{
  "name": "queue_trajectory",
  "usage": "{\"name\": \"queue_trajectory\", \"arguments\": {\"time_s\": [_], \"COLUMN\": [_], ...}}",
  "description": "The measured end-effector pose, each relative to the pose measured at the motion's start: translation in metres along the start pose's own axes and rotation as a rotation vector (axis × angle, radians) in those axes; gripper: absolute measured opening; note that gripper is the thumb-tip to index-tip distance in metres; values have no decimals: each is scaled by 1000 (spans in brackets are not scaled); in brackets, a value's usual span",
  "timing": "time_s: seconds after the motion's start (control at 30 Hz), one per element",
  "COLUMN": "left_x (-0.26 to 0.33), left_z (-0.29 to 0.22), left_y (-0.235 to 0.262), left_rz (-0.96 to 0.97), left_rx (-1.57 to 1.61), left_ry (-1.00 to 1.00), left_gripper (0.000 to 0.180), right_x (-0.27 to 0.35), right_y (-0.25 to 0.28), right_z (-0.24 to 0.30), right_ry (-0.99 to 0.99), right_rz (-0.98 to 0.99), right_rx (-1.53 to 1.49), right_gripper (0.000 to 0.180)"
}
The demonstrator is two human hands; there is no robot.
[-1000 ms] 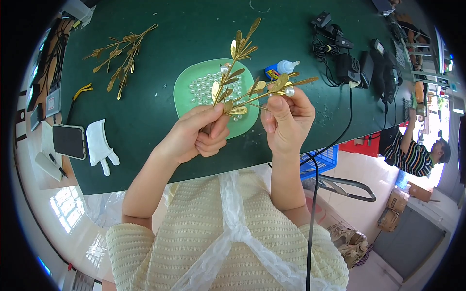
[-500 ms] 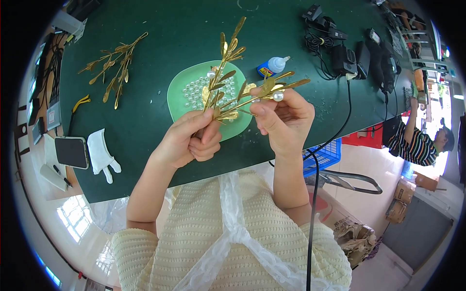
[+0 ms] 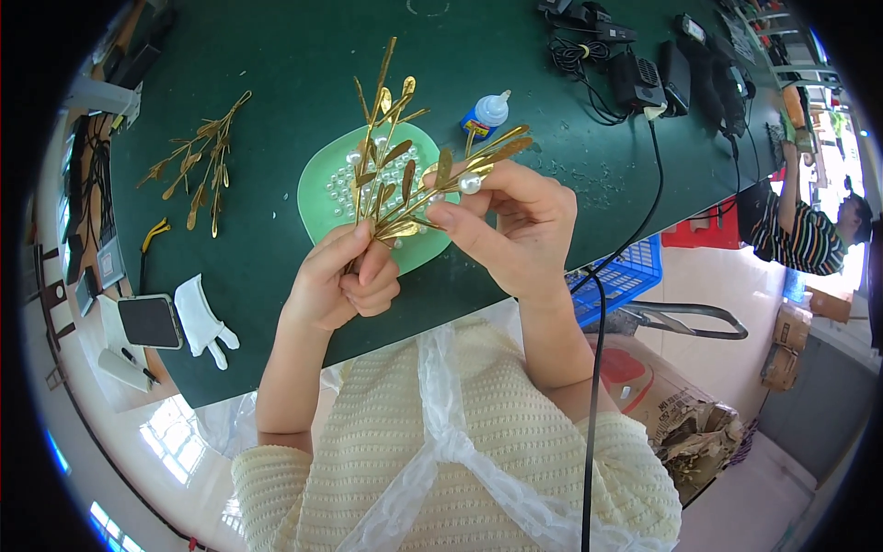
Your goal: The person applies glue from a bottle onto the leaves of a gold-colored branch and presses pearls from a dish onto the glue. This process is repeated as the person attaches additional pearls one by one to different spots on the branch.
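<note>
My left hand (image 3: 342, 276) pinches the lower stems of a gold leaf branch (image 3: 407, 179), its other fingers curled in. The branch fans upward and to the right over a pale green dish (image 3: 313, 198) of loose white pearls (image 3: 342, 189). On the right side sprig sits a larger white pearl (image 3: 470, 183). My right hand (image 3: 515, 221) is closed around that sprig, thumb in front and forefinger behind, close to this pearl; the exact contact is partly hidden by leaves. Beyond the dish stands a blue-and-white squeeze bottle (image 3: 487, 115) with a pointed nozzle.
More gold branches (image 3: 207, 156) lie at the left, above a phone (image 3: 151, 322) and a white glove (image 3: 201, 317). Black chargers and cables (image 3: 635, 83) crowd the far right. A black cord (image 3: 600, 368) hangs beside my right arm. Another person (image 3: 805, 225) is at the right.
The whole view has shifted a little. My right hand has come closer to my left hand along the sprig. My left hand keeps its pinch on the stems.
</note>
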State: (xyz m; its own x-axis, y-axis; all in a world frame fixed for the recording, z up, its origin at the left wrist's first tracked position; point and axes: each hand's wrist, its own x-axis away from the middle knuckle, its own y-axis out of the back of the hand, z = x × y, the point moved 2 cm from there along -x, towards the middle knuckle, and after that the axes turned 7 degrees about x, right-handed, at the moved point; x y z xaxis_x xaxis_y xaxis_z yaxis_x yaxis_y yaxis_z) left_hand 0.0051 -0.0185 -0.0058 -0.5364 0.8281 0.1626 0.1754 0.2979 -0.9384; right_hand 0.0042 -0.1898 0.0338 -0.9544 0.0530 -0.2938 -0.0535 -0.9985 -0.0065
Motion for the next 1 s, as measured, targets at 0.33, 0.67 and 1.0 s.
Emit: {"name": "queue_trajectory", "arguments": {"time_s": [0.33, 0.67, 1.0], "left_x": [1, 0, 1], "left_z": [-1, 1, 0], "left_y": [0, 5, 5], "left_rz": [-18, 43, 53], "left_rx": [3, 12, 14], "left_ry": [-8, -3, -6], "left_gripper": [43, 41, 41], "right_x": [-2, -2, -2], "right_y": [-1, -3, -3], "right_z": [7, 17, 17], "right_ry": [74, 105, 114], "right_rz": [-8, -47, -35], "right_rx": [164, 297, 293], "right_gripper": [19, 16, 14]}}
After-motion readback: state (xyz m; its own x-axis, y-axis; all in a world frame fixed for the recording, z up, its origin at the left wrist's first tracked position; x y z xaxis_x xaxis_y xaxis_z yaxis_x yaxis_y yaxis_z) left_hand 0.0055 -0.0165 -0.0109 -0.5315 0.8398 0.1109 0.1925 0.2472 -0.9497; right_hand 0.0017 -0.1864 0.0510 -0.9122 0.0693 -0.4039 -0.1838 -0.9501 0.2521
